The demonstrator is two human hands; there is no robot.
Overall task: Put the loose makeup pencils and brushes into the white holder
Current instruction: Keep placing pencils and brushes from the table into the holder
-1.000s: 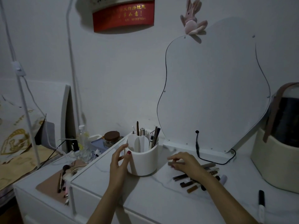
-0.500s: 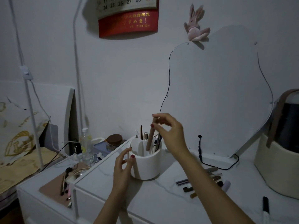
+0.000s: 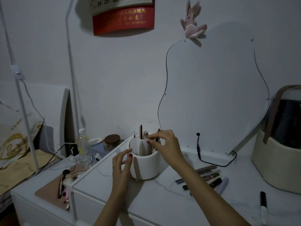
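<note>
The white holder [image 3: 146, 167] stands upright on the white dresser top, with several pencils and brushes sticking up from its compartments. My left hand [image 3: 120, 167] rests thumb and fingertips against its left wall and rim. Over the opening, my right hand [image 3: 167, 147] pinches the top of a brown pencil [image 3: 149, 150] whose lower part is inside the holder. To the right, several loose pencils [image 3: 206, 172] lie in a heap, partly hidden by my right forearm.
A lilac tube [image 3: 223, 185] and a black marker [image 3: 263, 203] lie to the right. A cream basket [image 3: 273, 163] stands at the far right, a wavy mirror [image 3: 211, 95] with a black cable [image 3: 199, 152] behind. More brushes [image 3: 62, 181] lie on the lower left unit.
My right hand took a pencil from the heap, carried it up over the holder and has lowered it into the holder. My left hand stayed at the holder's left side.
</note>
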